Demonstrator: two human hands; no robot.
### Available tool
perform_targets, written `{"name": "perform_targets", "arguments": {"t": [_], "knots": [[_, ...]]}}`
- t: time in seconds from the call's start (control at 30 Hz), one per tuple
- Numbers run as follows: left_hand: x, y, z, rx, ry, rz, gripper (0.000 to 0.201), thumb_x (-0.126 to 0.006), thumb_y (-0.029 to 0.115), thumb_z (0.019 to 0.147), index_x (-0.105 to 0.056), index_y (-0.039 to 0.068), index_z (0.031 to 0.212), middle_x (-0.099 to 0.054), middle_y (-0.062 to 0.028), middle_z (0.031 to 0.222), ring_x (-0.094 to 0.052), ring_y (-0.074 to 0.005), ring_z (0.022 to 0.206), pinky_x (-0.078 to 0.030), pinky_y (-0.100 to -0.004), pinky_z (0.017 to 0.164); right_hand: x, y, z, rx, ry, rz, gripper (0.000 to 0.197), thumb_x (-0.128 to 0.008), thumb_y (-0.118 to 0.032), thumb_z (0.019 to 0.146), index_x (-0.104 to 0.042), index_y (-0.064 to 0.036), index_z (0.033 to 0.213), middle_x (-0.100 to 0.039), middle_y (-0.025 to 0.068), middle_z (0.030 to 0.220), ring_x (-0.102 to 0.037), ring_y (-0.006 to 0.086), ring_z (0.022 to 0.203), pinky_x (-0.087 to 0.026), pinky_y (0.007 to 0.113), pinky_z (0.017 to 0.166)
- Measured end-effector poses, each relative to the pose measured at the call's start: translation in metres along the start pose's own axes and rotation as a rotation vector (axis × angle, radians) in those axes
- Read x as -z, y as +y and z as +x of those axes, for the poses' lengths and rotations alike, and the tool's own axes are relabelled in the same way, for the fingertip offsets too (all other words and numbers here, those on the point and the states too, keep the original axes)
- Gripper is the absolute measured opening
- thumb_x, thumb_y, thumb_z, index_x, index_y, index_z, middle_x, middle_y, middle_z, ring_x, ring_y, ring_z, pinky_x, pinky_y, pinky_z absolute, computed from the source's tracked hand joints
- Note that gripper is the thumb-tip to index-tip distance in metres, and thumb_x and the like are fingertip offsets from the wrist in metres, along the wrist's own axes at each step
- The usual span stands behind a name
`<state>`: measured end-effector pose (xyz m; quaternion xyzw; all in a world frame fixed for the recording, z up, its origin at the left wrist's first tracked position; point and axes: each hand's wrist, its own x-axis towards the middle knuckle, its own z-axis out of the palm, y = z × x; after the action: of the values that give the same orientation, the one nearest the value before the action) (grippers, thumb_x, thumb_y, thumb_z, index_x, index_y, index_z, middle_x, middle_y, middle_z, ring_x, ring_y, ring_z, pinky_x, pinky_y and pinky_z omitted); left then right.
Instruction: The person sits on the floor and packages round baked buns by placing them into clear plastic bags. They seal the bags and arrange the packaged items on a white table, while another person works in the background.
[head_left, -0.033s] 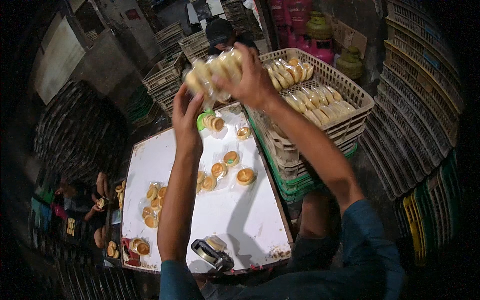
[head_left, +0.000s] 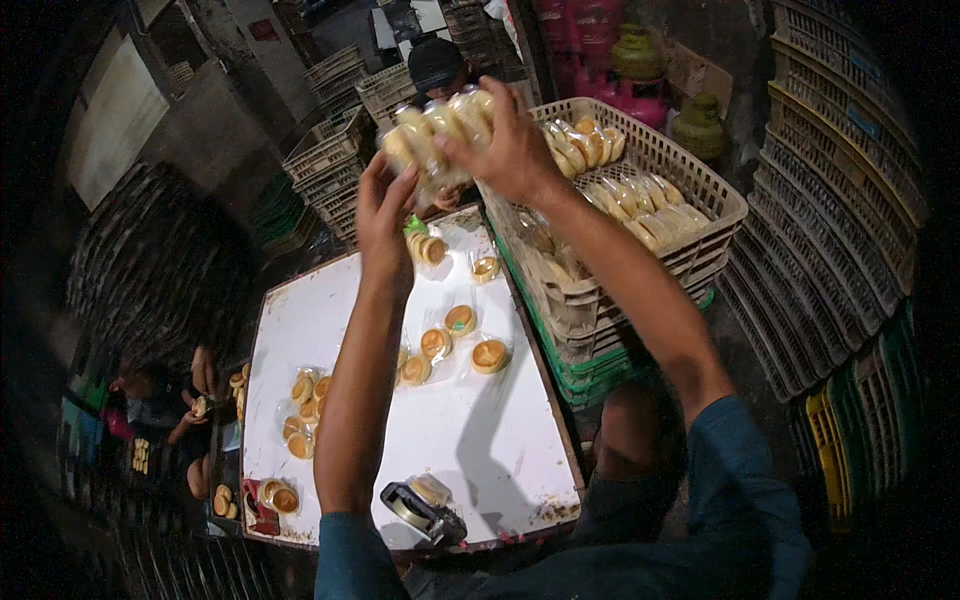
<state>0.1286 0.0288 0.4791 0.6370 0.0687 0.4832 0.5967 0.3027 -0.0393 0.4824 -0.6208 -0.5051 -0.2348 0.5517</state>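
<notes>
Both hands up over the far end of the white counter (head_left: 520, 430); bun pack (head_left: 440, 125) is in the air between them, clear-wrapped pale buns in a row, tilted, right end higher. Some motion blur on it.

Right hand (head_left: 515, 150): pinching the pack, thumb on the near side, other fingers over the right end. Left hand (head_left: 385, 205): at the pack's lower left end, thumb and index apart; can't tell if those fingers grip or just support.

Counter: short row of browned buns (head_left: 430, 250) at far end, green item (head_left: 413, 224) beside it. Single bun (head_left: 485, 268) to its right. Mid-counter, browned bun (head_left: 490, 356) on clear film, more buns just left of it. Bun cluster (head_left: 305, 410) left of the left forearm. Black tape dispenser (head_left: 425, 510) at near edge.

Right of counter: cream crate (head_left: 700, 240) holding rows of wrapped buns (head_left: 635, 200), stacked above green crates (head_left: 590, 385).

Across the counter: person in dark cap (head_left: 437, 65), partly hidden behind the pack. Tall crate stack (head_left: 820, 250) far right.
</notes>
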Motion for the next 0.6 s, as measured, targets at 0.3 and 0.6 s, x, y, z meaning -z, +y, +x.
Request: {"name": "perform_targets", "arguments": {"t": [0.3,0.6], "knots": [[-0.053,-0.162,0.122,0.412,-0.206,-0.156,0.060,-0.059,0.046,0.091,-0.042,0.015,0.140,-0.053,-0.0064,0.098,-0.055,-0.0184,0.086,-0.048,-0.0366,0.078,-0.003,0.185,0.044,-0.391,-0.334,-0.140,0.117,-0.072,-0.067,0.073,-0.021,0.0062,0.148,-0.037,0.0320,0.146,-0.043,0.0396,0.134,-0.038,0.045,0.109],[-0.017,-0.133,0.041,0.285,-0.165,-0.033,0.069,-0.067,0.024,0.092,-0.034,-0.008,0.143,-0.057,-0.0192,0.130,-0.057,-0.0236,0.118,-0.051,-0.0344,0.091,0.000,0.234,0.011,-0.580,-0.874,-0.245,0.108,-0.052,-0.080,0.079,-0.043,0.0104,0.137,-0.054,0.0312,0.131,-0.064,0.0362,0.105,-0.050,0.043,0.089]]}}
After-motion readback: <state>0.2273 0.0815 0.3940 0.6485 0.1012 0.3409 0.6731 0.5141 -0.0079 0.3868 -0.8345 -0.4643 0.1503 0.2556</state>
